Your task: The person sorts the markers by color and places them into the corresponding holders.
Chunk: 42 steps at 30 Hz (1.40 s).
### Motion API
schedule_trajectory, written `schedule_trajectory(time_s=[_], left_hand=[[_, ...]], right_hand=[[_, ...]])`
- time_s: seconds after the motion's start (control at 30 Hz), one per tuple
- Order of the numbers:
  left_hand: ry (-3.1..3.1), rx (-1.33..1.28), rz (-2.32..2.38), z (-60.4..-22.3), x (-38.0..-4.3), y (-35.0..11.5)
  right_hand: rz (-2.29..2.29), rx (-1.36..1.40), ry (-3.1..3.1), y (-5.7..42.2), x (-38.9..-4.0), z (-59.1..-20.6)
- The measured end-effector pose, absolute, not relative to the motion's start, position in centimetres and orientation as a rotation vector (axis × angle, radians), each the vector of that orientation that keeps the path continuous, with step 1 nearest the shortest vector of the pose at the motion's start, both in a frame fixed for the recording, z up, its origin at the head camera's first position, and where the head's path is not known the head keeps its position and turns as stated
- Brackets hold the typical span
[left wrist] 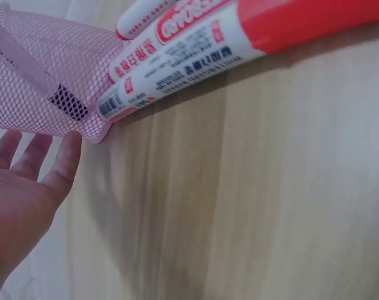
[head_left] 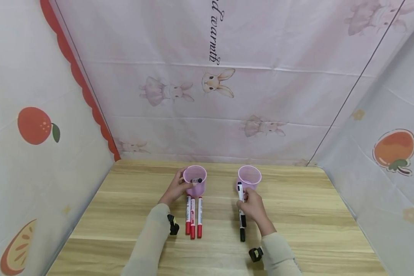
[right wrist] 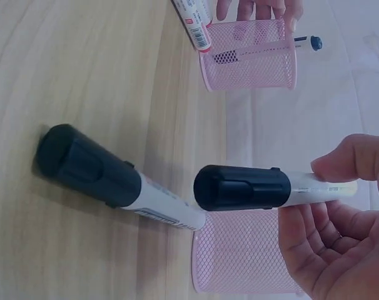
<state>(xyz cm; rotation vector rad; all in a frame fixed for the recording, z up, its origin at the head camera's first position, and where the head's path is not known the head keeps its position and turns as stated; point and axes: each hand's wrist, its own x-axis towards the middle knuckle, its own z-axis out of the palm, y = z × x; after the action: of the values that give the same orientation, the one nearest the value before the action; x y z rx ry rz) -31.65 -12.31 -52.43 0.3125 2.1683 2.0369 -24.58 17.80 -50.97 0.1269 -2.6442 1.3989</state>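
At the left pink mesh pen cup (head_left: 199, 190), my left hand (head_left: 176, 188) holds the side, with the thumb across its front. A black-capped marker (head_left: 197, 180) stands tilted inside that cup. My right hand (head_left: 254, 206) pinches a white marker with a black cap (right wrist: 242, 187) between thumb and fingers. It is in front of the right pink mesh cup (head_left: 250, 176), above the table. Below it, another black-capped marker (right wrist: 89, 165) lies on the wood. Several red-capped markers (left wrist: 177, 75) lie side by side in front of the left cup.
Both cups stand near the back of the wooden table (head_left: 296, 214). A printed cloth backdrop (head_left: 200, 134) rises behind the table's far edge, with side cloths to left and right. Each sleeve carries a small black wrist device (head_left: 256, 254).
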Motion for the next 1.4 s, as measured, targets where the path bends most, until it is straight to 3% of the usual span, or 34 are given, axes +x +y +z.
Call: schedule_trajectory(time_s=[0.8,1.4], left_hand=[[2.246,0.372,2.071,-54.3,-32.2,-12.4],[2.178,0.268,2.096,-54.2,-32.2,-12.3]], right_hand=[[1.496,0.159,-2.524,15.8,-25.4,-49.6],[1.569,0.176,-2.402,14.9,-26.1,-49.4]])
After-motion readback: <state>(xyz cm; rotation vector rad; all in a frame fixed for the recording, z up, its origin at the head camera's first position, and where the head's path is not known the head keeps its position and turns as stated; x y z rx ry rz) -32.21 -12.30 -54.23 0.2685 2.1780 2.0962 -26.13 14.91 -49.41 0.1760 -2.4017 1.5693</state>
